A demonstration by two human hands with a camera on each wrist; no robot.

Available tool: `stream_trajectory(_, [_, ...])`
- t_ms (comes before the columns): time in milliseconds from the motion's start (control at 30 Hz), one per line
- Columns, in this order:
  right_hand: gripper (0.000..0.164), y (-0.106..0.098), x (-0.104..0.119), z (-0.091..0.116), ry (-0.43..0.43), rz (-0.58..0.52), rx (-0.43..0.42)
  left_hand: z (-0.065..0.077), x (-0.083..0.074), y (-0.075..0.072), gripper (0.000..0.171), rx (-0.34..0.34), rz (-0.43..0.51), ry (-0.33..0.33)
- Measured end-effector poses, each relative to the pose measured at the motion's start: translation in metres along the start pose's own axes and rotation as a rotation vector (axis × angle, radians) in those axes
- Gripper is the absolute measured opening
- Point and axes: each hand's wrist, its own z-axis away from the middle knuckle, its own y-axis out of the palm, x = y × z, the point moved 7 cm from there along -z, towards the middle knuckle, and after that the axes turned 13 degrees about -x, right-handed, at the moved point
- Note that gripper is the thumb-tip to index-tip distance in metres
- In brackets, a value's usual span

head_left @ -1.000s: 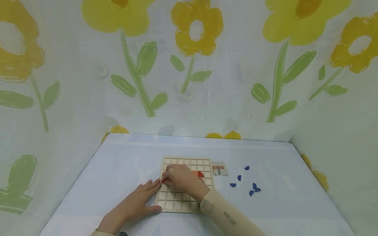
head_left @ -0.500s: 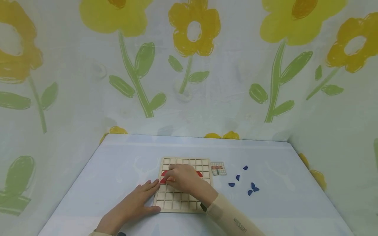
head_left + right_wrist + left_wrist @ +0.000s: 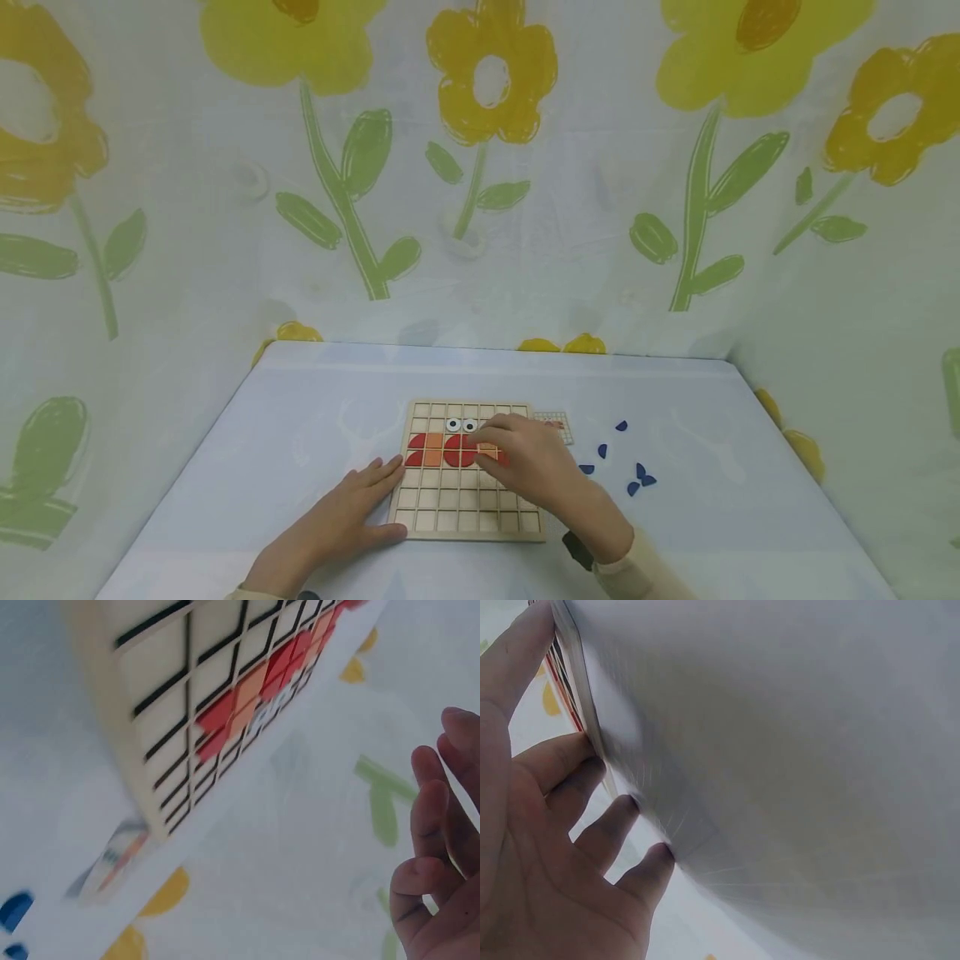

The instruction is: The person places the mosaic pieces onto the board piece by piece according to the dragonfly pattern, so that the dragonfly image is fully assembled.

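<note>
A wooden grid board (image 3: 438, 523) lies on the table. Red quarter-round pieces (image 3: 459, 451), orange squares (image 3: 433, 450) and two round eye pieces (image 3: 453, 425) sit in its cells. My left hand (image 3: 330, 518) rests at the board's left edge, fingers extended; the left wrist view shows the fingertips (image 3: 656, 855) against the surface beside the board. My right hand (image 3: 536, 462) is above the board's right half, covering some pieces. In the right wrist view this hand (image 3: 442, 847) has loosely bent fingers and nothing visible between them.
A small pattern card (image 3: 558, 425) lies beside the board's right edge, partly behind my right hand. Several blue quarter-round or half-round pieces (image 3: 602, 451) are scattered farther right on the table (image 3: 690, 533). A flower-printed cloth (image 3: 570, 217) hangs behind the table.
My right hand has moved rightward from the board's left side, uncovering the red, orange and eye pieces. It now partly covers the card. My left hand has stayed at the edge.
</note>
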Motion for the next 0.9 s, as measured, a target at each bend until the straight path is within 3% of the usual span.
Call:
stream_trajectory(167, [0.028,-0.031,-0.019,0.015,0.015,0.017,-0.108,0.0,-0.001,-0.001,0.09,-0.002,0.011,0.009])
stream_trajectory(367, [0.032,-0.06,-0.044,0.032,0.053,0.047,-0.177,0.0,0.0,0.0,0.091,0.007,0.005,-0.002])
stream_trajectory(800, [0.036,-0.092,-0.109,0.076,0.256,0.22,-0.128,0.0,-0.002,0.0,0.09,0.007,-0.006,-0.007])
stream_trajectory(900, [0.035,-0.092,-0.122,0.083,0.311,0.244,-0.072,0.001,-0.002,0.0,0.09,0.01,0.001,-0.004])
